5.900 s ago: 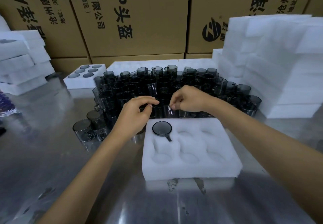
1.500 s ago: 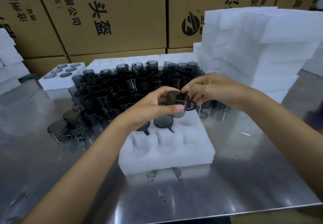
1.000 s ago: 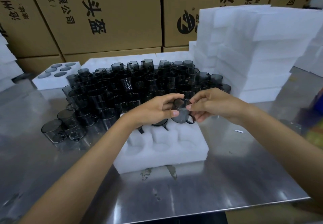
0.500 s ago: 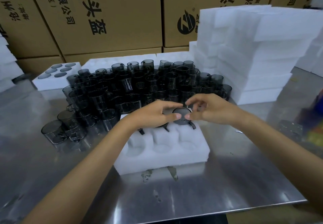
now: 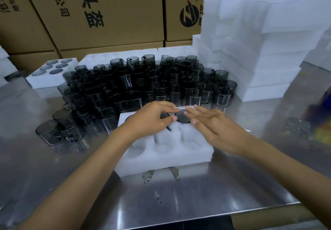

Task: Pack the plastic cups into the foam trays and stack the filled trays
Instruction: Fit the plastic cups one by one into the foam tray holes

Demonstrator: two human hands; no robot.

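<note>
1. Head view, layout: a foam tray (image 5: 166, 155) sits on the steel table (image 5: 206, 190) in front of me. A dark cup (image 5: 183, 116) sits bottom-up in the tray's far-right pocket, and the near row of pockets is empty.

2. Head view, grip: my right hand (image 5: 213, 122) lies flat over that cup with its fingers straight, touching its base and clasping nothing. My left hand (image 5: 152, 120) curls beside it with the thumb near the cup's left edge. Whether it pinches the neighbouring cup (image 5: 164, 116) or just rests there, I cannot tell.

3. Head view, handling: I judge these cups light, rigid and smooth, so they may slip in a pinch and could crack if forced. Holding one by the wall near the rim, or by the handle, looks safest. The foam looks soft and light, so the tray may slide or dent under a hard push.

4. Head view, supply: loose cups (image 5: 143, 86) crowd the table just behind the tray. A filled tray (image 5: 52, 72) lies far left, and a foam stack (image 5: 259, 50) stands to the right.

5. Head view, hidden: my left hand covers the tray's far-left pockets, so I cannot count what they hold. The cardboard boxes (image 5: 107, 11) behind are cut off at the top, and the coloured things at the right edge are too blurred to name.
</note>
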